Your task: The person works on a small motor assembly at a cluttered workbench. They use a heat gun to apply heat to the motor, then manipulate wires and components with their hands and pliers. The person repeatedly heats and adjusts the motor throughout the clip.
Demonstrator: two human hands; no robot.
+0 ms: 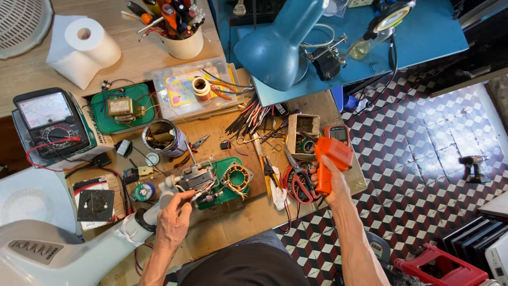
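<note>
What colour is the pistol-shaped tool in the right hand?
Bright orange: the pistol-shaped plastic tool, held in the right hand, shows best in the head view.

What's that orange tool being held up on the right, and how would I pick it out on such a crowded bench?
Start at the big blue desk lamp at the top and drop to the bench's right edge. There the right hand grips a pistol-shaped orange tool, just right of the red-handled scissors. It is the only bright orange thing lifted off the bench.
</note>
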